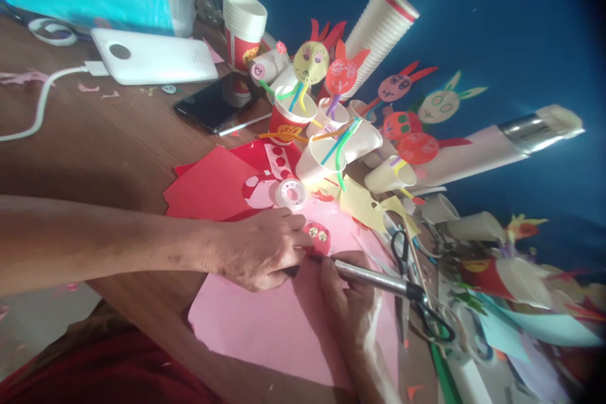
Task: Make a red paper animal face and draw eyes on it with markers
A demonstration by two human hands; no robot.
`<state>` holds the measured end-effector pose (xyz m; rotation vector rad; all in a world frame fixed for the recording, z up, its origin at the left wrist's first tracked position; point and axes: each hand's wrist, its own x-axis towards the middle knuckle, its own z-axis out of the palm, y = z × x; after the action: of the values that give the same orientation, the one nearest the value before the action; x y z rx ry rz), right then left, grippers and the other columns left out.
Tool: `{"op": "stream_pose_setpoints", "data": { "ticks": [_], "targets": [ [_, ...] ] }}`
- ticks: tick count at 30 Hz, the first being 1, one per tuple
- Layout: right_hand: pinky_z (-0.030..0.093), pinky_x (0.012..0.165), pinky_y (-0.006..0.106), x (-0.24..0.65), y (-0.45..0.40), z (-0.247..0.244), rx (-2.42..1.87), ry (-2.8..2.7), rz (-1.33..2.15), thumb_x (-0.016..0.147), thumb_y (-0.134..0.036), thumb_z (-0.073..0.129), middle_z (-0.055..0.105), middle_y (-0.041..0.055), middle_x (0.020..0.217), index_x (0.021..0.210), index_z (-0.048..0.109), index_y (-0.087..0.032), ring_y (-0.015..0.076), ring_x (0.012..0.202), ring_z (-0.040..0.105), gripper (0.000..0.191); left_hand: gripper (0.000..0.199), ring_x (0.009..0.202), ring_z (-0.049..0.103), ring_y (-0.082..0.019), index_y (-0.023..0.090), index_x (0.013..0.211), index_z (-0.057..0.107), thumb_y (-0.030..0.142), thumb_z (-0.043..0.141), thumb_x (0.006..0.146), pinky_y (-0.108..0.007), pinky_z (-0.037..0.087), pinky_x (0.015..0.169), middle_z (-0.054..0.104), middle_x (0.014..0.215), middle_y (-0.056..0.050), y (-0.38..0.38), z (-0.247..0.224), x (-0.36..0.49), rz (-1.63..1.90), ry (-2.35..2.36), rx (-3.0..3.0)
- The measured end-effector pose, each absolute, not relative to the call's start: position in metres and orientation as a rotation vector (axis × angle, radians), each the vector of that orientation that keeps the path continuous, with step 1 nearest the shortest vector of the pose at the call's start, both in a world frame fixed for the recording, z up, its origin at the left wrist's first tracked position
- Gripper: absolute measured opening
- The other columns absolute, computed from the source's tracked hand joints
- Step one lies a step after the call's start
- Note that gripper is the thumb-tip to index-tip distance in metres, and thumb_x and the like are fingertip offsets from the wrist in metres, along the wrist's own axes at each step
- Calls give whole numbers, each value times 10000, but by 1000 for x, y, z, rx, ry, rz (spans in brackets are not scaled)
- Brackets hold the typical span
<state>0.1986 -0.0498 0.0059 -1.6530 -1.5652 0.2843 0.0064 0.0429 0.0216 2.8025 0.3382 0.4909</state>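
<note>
Over pink paper, my left hand has its fingers bent, their tips beside a small red paper face with yellow eyes. A small dark object shows under its fingers, too hidden to name. My right hand is closed around a silver pen, whose dark tip points at the lower edge of the face. A roll of clear tape lies just above my left hand.
Red paper, a phone and a white power bank lie at the left. Cups with straws and paper faces stand behind. Scissors and paper scraps are at the right.
</note>
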Motion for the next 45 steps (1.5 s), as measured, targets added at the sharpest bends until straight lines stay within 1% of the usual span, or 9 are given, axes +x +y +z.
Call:
{"op": "stream_pose_setpoints", "data": {
  "ticks": [5,9,12,18,24,31,35,42,45],
  "targets": [
    [463,484,211,198,-47,6,-1636,-1559,293,928,-321,613,619,-43,613,796,596,-216,118,511,588,170,44,896,555,-251,151,853,695,179,707,820,-432,445,809,700,1072,-68,43,21,7,480,332,2801],
    [483,506,208,198,-45,8,-1624,-1593,280,918,-284,625,642,-33,660,823,606,-211,114,536,606,121,34,888,553,-247,153,851,699,162,679,825,-432,440,804,691,1157,-66,44,21,7,487,327,2796],
    [464,484,204,197,-47,10,-1620,-1560,333,919,-298,617,601,-55,614,806,583,-215,107,499,568,144,51,889,544,-249,171,812,683,159,641,840,-427,438,799,692,1136,-66,45,19,7,472,307,2797],
    [422,456,204,192,-51,15,-1738,-1486,387,899,-297,604,551,-63,591,740,575,-217,97,483,508,180,62,881,531,-248,158,828,681,180,626,847,-424,437,789,686,1016,-64,47,14,7,486,286,2783],
    [484,496,201,199,-48,9,-1634,-1536,389,901,-288,635,629,-43,635,805,611,-207,109,515,598,128,52,887,543,-246,150,842,691,165,642,834,-422,439,810,689,1100,-71,46,19,7,459,306,2802],
    [438,439,192,202,-46,5,-1582,-1194,539,884,-324,667,589,-67,557,821,579,-207,100,435,548,160,56,894,539,-251,149,851,698,145,645,830,-419,429,812,691,1094,-68,46,16,6,476,313,2780],
    [486,501,212,203,-45,-1,-1549,-1083,652,868,-352,693,636,-47,623,916,582,-212,117,497,591,186,82,887,540,-250,144,862,698,141,616,867,-412,422,801,689,1021,-74,47,15,5,474,291,2754],
    [520,652,265,204,-47,-5,-1489,-1134,640,908,-367,652,660,-6,792,954,588,-219,156,707,642,168,89,858,539,-245,167,882,678,118,607,862,-407,426,796,684,993,-72,47,16,6,522,288,2731],
    [496,612,254,208,-48,-6,-1486,-1121,696,925,-413,627,633,-19,738,908,594,-215,145,647,606,201,135,866,550,-243,182,932,682,99,620,845,-398,431,800,693,1040,-70,47,17,7,549,289,2725]
  ]
}}
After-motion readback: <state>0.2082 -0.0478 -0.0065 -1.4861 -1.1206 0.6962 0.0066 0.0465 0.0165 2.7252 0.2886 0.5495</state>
